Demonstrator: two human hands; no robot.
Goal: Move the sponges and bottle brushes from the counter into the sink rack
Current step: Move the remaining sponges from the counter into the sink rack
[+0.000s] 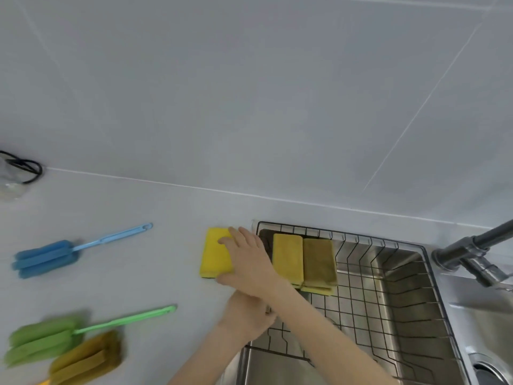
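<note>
A yellow sponge (215,252) lies on the white counter just left of the black wire sink rack (341,235). My right hand (247,259) reaches across and is closed on it, fingers over its top and thumb at its near edge. My left hand (244,315) sits curled at the rack's left rim, partly hidden under my right forearm. Inside the rack lie a yellow sponge (287,258) and an olive sponge (319,259), with another yellow one beneath. A blue bottle brush (44,258), a green one (41,340) and a brown one (86,357) lie on the counter at the left.
The rack hangs in a steel sink (402,273). A grey faucet (472,254) juts in at the right. A black cable (27,165) and a clear plastic item lie at the far left by the tiled wall.
</note>
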